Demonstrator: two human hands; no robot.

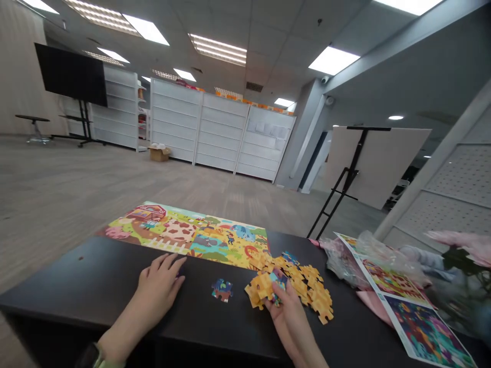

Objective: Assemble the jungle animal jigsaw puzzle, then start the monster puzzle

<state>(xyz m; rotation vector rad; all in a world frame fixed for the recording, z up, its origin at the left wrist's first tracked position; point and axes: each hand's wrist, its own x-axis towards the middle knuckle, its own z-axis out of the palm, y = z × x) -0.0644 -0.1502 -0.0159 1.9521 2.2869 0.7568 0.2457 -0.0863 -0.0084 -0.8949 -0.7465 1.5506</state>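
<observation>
My left hand (161, 283) lies over the black table, fingers stretched out and thumb apart. A small purple bit shows beneath its fingers, too hidden to name. In my right hand (286, 306), closed between thumb and fingers, is a colourful puzzle piece (279, 280). That hand is over a heap of puzzle pieces (318, 296), mostly lying with their yellow backs up. Between my hands, a single dark blue and brown puzzle piece (222, 290) lies face up. Beyond them stretches a joined puzzle picture (215, 236) with farm and wild animals.
The black table (95, 276) has its far edge just behind the puzzle picture. At right lie printed picture sheets (422, 322), crumpled clear plastic (345, 260) and pink flowers (464, 245). An easel with a board (379, 158) stands beyond the table.
</observation>
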